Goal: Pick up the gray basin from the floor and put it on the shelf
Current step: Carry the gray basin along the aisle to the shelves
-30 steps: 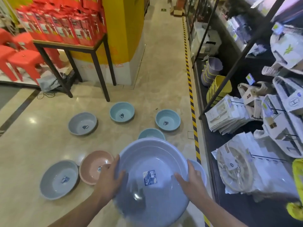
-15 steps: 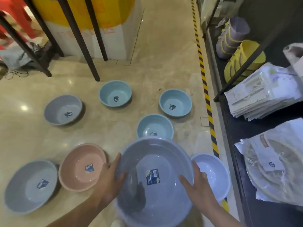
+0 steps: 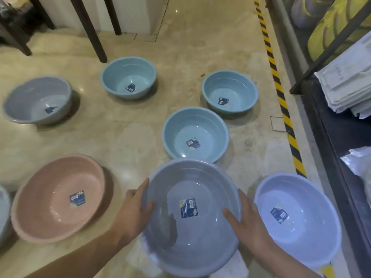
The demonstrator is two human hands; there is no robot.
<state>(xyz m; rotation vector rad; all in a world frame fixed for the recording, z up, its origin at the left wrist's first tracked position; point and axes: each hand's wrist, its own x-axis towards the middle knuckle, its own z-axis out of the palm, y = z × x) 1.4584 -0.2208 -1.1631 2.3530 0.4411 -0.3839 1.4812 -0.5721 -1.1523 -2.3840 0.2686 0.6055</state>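
I hold a large gray basin (image 3: 190, 233) with a blue label inside, low over the floor at the bottom centre. My left hand (image 3: 133, 211) grips its left rim, thumb over the edge. My right hand (image 3: 248, 223) grips the right rim, fingers lying inside the bowl. Another gray basin (image 3: 36, 101) sits on the floor at the far left. The dark shelf (image 3: 341, 141) runs along the right side.
On the tiled floor lie three teal basins (image 3: 195, 135), a pink basin (image 3: 58, 197) and a pale lilac basin (image 3: 297, 217). A yellow-black hazard stripe (image 3: 281, 97) borders the shelf. White packaged goods (image 3: 349, 85) lie on the shelf. Dark table legs (image 3: 90, 31) stand at the top left.
My view has tilted down and closer to the floor. The held basin has come lower and sits just in front of the nearest teal basin; both hands keep their grip.
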